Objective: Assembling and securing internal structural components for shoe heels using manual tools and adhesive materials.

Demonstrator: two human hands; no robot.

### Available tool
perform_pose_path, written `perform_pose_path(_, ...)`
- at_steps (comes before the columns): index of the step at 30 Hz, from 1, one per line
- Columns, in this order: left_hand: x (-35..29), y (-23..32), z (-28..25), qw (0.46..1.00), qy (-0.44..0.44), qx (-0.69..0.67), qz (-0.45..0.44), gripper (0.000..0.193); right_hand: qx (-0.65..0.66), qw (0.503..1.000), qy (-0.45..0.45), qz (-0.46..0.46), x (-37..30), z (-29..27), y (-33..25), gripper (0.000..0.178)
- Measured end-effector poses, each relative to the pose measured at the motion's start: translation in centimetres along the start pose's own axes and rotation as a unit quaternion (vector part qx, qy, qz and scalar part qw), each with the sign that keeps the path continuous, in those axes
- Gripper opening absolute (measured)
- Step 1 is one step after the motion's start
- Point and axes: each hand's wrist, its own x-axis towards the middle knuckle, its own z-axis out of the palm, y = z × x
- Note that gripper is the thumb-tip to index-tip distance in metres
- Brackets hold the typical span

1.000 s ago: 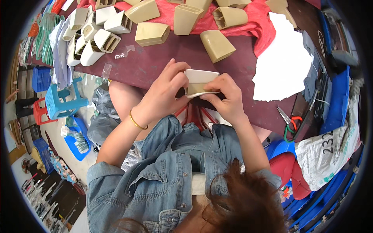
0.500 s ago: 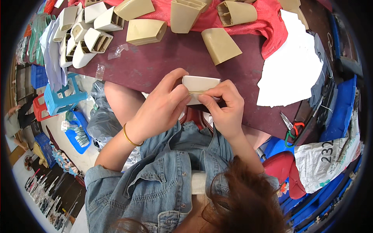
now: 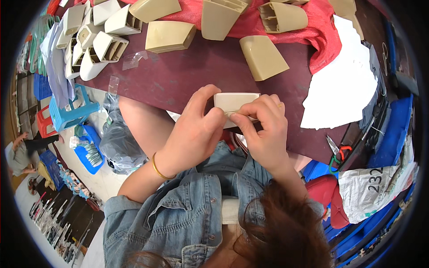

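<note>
Between my two hands is a small white plastic piece point(image 3: 237, 101), its smooth, box-like face turned up over the near edge of the table. My left hand point(image 3: 190, 127) is closed around its left end, the index finger bent at the upper corner. Thumb and index finger of my right hand point(image 3: 266, 127) pinch together at the piece's near edge, the other fingers curling around its right end. A thin pale line, perhaps a strip, runs along that edge between the hands. My fingers hide the underside and both ends of the piece.
On the maroon table point(image 3: 196, 67) lie several beige tapered hollow parts point(image 3: 263, 58) and white ones point(image 3: 109, 47), some on red cloth point(image 3: 328, 49). White paper point(image 3: 339, 85) and scissors point(image 3: 335, 154) lie at the right. A blue stool point(image 3: 73, 109) and grey plastic bags point(image 3: 118, 143) stand left.
The view has shifted slightly, so the hands and piece appear a little lower and to the right. My right fingers have slid along the near edge; both hands keep their hold.
</note>
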Motion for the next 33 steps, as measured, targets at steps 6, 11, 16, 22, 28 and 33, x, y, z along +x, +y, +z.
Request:
perform_pose_path(6,-0.6,0.0,1.2,0.997,0.078,-0.009,-0.017,0.019,0.025,0.996,-0.018,0.08,0.9,-0.1,-0.8,0.013)
perform_pose_path(11,-1.2,0.0,1.6,0.989,0.115,-0.068,-0.069,0.015,-0.005,0.999,0.023,0.041,0.9,-0.1,-0.4,0.016)
perform_pose_path(16,-0.8,0.0,1.7,0.975,0.147,-0.138,-0.094,0.019,0.097,0.994,-0.033,0.029,0.6,-2.2,1.3,0.013)
perform_pose_path(22,0.4,-0.7,1.1,0.986,0.052,-0.12,-0.1,0.049,0.076,0.997,-0.028,0.011,0.7,-1.2,1.0,0.01)
perform_pose_path(28,0.3,-1.5,1.8,0.983,0.067,-0.131,-0.107,0.046,0.118,0.989,-0.001,0.087,0.1,-0.8,1.2,0.011)
perform_pose_path(33,1.4,-0.9,1.9,0.989,0.071,-0.067,-0.107,0.042,0.243,0.965,0.061,0.081,-1.2,-0.3,2.6,0.012)
